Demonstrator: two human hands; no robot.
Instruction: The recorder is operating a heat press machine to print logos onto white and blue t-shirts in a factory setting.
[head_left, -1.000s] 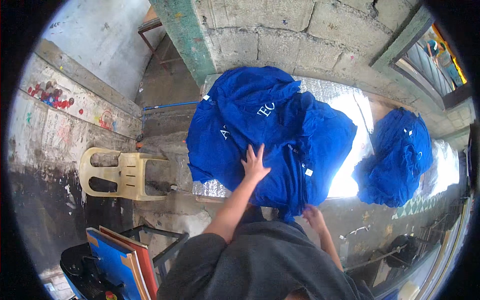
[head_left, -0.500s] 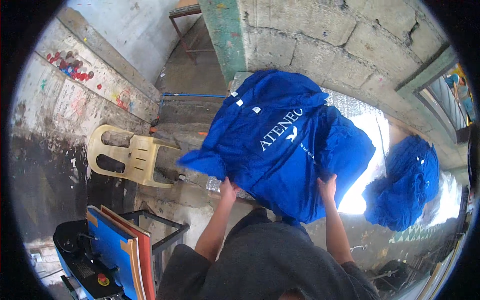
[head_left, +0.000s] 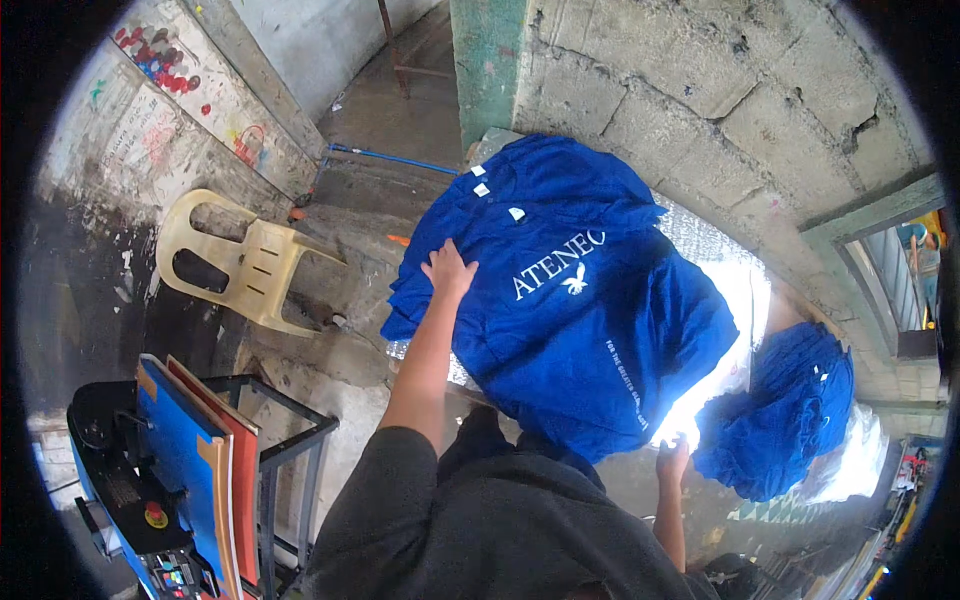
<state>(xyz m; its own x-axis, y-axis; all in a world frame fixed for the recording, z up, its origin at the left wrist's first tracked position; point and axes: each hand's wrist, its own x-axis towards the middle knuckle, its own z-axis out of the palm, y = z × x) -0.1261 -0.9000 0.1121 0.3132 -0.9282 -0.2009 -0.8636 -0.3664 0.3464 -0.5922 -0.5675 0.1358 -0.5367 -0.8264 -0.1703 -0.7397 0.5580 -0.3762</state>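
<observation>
Blue T-shirts with white lettering and a white emblem lie layered on a table covered with silvery sheeting. White tags show near their collars. My left hand rests on the left part of the top shirt, open, with its fingers spread over the cloth. Just off the shirt's lower right corner is my right hand, beside bright glare on the sheeting. The glare washes out its fingertips, so I cannot tell whether they are open or closed.
Another heap of blue shirts lies to the right, by clear plastic. At left stand a cream plastic chair and a black machine with blue and red panels. A concrete-block wall borders the table's far side.
My left hand has left the near hem and moved up onto the shirt. My right hand has let go of the shirt and moved nearer me. The top shirt now lies flatter.
</observation>
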